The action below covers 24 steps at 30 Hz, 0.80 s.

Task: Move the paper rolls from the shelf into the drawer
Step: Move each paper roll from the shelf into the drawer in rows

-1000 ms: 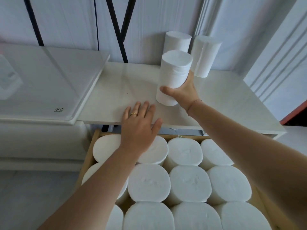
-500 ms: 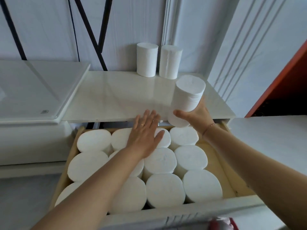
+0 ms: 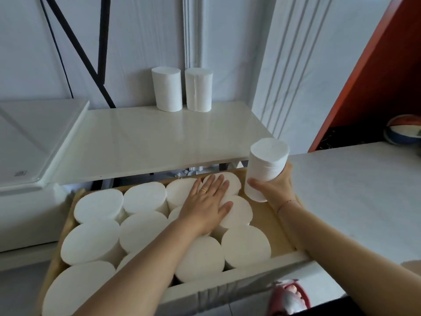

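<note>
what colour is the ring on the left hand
Gold: a thin ring on the left hand, clearest in the head view.

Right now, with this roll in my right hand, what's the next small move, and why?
Probably lower the held roll straight down into the bare strip on the right of the drawer. Your right hand grips it, tilted, just above that gap, while your left hand lies flat on the packed rolls, seemingly holding them aside.
</note>
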{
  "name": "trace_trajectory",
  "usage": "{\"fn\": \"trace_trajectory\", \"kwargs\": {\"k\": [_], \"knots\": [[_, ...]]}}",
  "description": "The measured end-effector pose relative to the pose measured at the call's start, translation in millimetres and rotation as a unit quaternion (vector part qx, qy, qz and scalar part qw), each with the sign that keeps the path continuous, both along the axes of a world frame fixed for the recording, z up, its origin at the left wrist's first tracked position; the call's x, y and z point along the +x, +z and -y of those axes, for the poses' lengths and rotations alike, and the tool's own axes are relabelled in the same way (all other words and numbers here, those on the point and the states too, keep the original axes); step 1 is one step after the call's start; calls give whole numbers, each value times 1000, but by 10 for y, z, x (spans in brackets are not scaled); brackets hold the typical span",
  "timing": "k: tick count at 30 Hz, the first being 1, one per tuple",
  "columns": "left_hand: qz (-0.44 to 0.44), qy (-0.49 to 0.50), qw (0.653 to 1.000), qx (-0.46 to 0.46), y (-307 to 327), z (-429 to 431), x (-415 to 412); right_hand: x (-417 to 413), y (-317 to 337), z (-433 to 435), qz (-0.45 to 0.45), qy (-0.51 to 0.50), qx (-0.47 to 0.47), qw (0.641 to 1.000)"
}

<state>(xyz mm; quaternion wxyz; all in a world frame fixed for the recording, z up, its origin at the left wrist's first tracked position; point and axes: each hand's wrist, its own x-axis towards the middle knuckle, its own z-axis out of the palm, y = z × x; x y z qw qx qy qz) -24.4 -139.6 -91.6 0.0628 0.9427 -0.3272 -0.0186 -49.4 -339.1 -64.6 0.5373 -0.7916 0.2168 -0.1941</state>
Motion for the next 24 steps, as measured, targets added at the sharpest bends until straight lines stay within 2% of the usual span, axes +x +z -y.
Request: {"fn": "trace_trajectory", "kwargs": {"k": [7,11,15,17,19,24], "knots": [[9,5,1000,-8,-5,7,-6,120,-83,-116,-67,-59,-42,995],[8,5,1000,-11,0,4,-16,107,-67,-130,-97,-35,-36,994],[6,4,1000,-7,0,4,-7,90,-11,-39,-77,-9,-24,997],[3,3,1000,-8,-3,3,-5,75,13,0,-63,11,15,998],[0,4,1000,-9,-6,4,-4,68,27,34,-43,34,93,994],[-1,3,1000,-16,-19,4,10,105,196,183,-93,63,315,942]]}}
